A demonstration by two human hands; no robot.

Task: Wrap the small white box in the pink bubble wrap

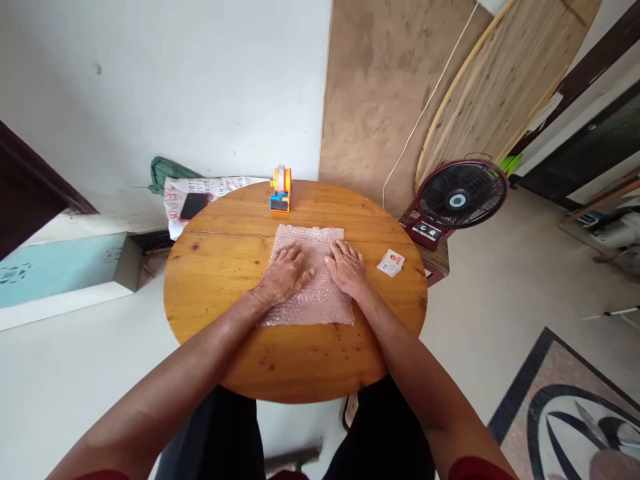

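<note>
A sheet of pinkish bubble wrap (314,240) lies flat in the middle of a round wooden table (220,273). My left hand (285,272) rests palm down on the sheet's left half, fingers stretched out. My right hand (347,267) lies flat on the right half, fingers spread too. Neither hand holds anything. A small deck of cards (391,263) sits on the table just right of my right hand. An orange and blue tape dispenser (281,189) stands at the table's far edge.
A dark red floor fan (459,195) stands right of the table. A black phone (193,206) lies on a printed sack behind the table's left side. Wooden boards lean against the wall. A patterned rug (575,413) covers the floor at lower right.
</note>
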